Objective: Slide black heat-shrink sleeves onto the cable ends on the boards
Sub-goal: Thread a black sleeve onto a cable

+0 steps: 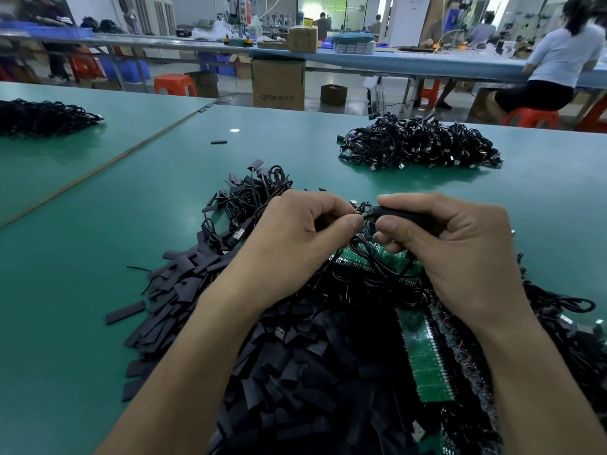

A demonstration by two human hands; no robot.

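My right hand (pixel 450 244) pinches a black heat-shrink sleeve (pixel 399 214) between thumb and fingers, held above the pile. Facing it, my left hand (pixel 295 238) pinches a small green board end with its cable (pixel 365 212) right at the sleeve's mouth. Under both hands lie green circuit board strips (pixel 427 359) tangled with black cables. A big heap of loose flat black sleeves (pixel 289 366) spreads beneath my left forearm. The fingertips hide how far the board sits inside the sleeve.
A pile of black USB cables (pixel 420 142) lies far right on the green table (pixel 98 224). Another cable heap (pixel 42 116) sits far left. One stray sleeve (pixel 218 142) lies mid-table. Beyond the table edge are cardboard boxes, red stools and seated people.
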